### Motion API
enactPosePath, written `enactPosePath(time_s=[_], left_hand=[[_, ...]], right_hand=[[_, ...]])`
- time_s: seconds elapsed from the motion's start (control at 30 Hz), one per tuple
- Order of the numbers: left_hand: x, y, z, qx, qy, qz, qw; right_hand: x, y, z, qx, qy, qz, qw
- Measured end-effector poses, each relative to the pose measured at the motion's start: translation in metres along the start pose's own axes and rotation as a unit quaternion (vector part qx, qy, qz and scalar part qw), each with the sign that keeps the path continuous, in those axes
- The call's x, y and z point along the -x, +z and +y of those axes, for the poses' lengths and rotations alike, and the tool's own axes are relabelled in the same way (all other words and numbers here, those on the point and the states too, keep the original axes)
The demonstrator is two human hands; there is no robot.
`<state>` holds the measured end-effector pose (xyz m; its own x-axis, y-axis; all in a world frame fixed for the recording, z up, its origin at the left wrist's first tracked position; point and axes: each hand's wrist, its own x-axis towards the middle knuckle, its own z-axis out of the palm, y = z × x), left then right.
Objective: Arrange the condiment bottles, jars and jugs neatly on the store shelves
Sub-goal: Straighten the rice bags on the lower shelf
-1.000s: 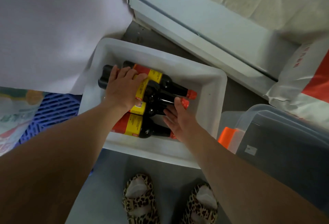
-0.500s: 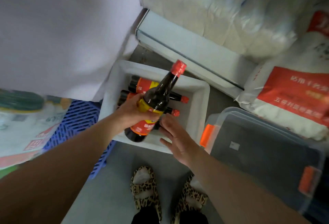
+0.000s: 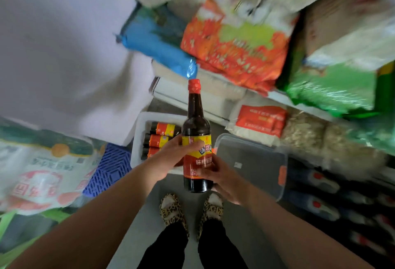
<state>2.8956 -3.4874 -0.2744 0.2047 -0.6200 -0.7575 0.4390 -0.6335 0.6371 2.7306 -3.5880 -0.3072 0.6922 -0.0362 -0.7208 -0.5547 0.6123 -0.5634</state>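
dark sauce bottle [image 3: 196, 140] standing upright in mid-air, above the white tub's [image 3: 139, 132] right edge | left hand [image 3: 171, 157] wrapping its label, right hand [image 3: 222, 180] curling round its lower body, likely steadying it for shelving | three bottles [image 3: 160, 138] lying in the tub on the grey floor [image 3: 149, 221] | sacks [image 3: 235, 44] filling far shelves

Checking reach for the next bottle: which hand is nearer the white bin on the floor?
Left. The left hand overlaps the white bin; the right hand grips the bottle further right.
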Motion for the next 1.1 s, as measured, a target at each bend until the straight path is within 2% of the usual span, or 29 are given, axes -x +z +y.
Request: enactPosePath(time_s=[0.07, 0.27, 0.5, 0.63, 0.8, 0.97, 1.1], left_hand=[[0.038, 0.016, 0.041, -0.040, 0.041, -0.036, 0.998], [0.126, 0.072, 0.196, -0.078, 0.195, -0.045, 0.977], [0.174, 0.178, 0.324, -0.151, 0.287, -0.080, 0.943], [0.195, 0.252, 0.378, -0.178, 0.339, -0.130, 0.915], [0.207, 0.355, 0.449, -0.188, 0.407, -0.134, 0.884], [0.210, 0.467, 0.517, -0.188, 0.462, -0.129, 0.857], [0.184, 0.553, 0.543, -0.191, 0.474, -0.120, 0.851]], right_hand=[[0.046, 0.012, -0.024, -0.003, -0.049, 0.010, 0.999], [0.162, 0.038, -0.098, -0.030, -0.201, 0.059, 0.977], [0.276, 0.013, -0.177, -0.002, -0.358, 0.172, 0.918], [0.343, -0.027, -0.214, 0.019, -0.427, 0.250, 0.869], [0.421, -0.102, -0.272, 0.041, -0.503, 0.264, 0.822], [0.498, -0.194, -0.331, 0.080, -0.540, 0.280, 0.789], [0.536, -0.273, -0.355, 0.143, -0.539, 0.312, 0.769]])
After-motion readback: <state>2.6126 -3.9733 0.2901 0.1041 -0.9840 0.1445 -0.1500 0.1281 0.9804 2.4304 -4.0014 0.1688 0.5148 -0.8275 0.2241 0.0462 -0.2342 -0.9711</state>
